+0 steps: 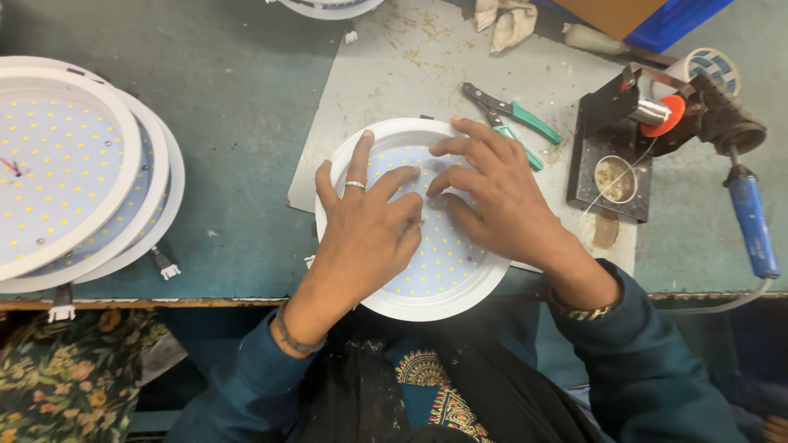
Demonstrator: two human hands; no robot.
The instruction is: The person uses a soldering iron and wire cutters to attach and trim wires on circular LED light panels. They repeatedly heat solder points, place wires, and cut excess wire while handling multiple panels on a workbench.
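Much of the round white LED panel light (427, 287), overhanging the table's near edge, is hidden beneath the left hand (369, 230) and right hand (492, 197), both pressed flat, fingers spread, nothing gripped.

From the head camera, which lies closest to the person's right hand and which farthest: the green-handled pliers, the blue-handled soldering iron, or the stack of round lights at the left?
1. Green-handled pliers: just beyond the fingers of the right hand, on the grey mat.
2. Blue-handled soldering iron: off to the right, by the table edge.
3. Stack of round lights: far left, past the left hand.
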